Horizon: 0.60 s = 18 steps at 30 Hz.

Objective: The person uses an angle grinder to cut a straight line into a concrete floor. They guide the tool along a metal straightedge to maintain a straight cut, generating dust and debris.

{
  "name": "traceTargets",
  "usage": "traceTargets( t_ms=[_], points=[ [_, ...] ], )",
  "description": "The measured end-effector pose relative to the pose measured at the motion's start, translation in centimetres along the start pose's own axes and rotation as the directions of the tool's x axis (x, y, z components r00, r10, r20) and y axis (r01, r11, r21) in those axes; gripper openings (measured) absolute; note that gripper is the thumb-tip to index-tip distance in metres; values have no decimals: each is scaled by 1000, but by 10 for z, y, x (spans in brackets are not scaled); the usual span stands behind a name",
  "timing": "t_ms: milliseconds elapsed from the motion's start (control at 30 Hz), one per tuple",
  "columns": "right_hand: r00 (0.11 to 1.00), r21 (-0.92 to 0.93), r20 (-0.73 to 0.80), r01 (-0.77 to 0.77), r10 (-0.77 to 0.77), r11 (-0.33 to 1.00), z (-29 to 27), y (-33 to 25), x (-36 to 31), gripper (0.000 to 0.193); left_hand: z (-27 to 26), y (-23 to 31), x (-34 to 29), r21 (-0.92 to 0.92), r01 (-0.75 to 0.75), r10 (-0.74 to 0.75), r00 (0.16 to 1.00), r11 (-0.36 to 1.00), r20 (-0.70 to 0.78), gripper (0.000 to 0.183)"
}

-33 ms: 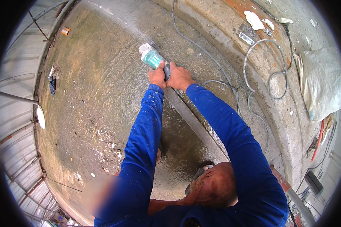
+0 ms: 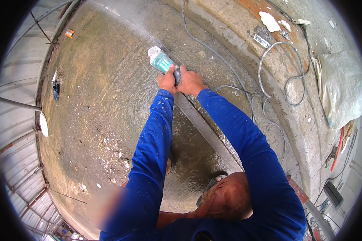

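Observation:
Both my hands are wrapped around the dark rear end of a teal angle grinder (image 2: 162,62), held out at arm's length. My left hand (image 2: 167,82) grips its left side and my right hand (image 2: 190,81) its right side, close together. The tool's pale, dusty head points up and left, over the far end of a long grey bar-like strip (image 2: 207,128) that runs back toward my feet. A streak of spray or dust (image 2: 126,20) shoots from the head toward the upper left. The grinder's disc cannot be made out.
A grey cable (image 2: 209,46) loops over the wet concrete floor (image 2: 96,80) and the raised ledge (image 2: 297,120) on the right. A white sack (image 2: 342,88) lies on the ledge. White chips litter the floor at left. Corrugated metal sheeting (image 2: 18,88) borders the left side.

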State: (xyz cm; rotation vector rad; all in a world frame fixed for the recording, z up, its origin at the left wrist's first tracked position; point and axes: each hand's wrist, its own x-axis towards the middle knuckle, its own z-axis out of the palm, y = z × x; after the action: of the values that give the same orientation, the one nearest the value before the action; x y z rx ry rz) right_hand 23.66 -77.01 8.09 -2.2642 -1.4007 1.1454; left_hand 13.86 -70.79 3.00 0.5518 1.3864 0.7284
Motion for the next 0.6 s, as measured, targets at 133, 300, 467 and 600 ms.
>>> traceTargets(
  t_ms=[133,300,467,600],
  points=[
    [1000,-11,6,13,-13,1000,-3,-1,9,62,5,4,10,1,-26,26,999,1000,-35,45],
    [1000,19,-10,7,-7,1000,4,8,15,73,8,1,13,31,-11,13,999,999,-50,45],
    [1000,17,6,-2,2,1000,1,7,15,74,9,0,15,49,-8,12,995,999,-98,48],
    [1000,14,18,-17,16,1000,1,8,17,76,9,-1,17,62,-21,26,997,998,-78,50]
  ],
)
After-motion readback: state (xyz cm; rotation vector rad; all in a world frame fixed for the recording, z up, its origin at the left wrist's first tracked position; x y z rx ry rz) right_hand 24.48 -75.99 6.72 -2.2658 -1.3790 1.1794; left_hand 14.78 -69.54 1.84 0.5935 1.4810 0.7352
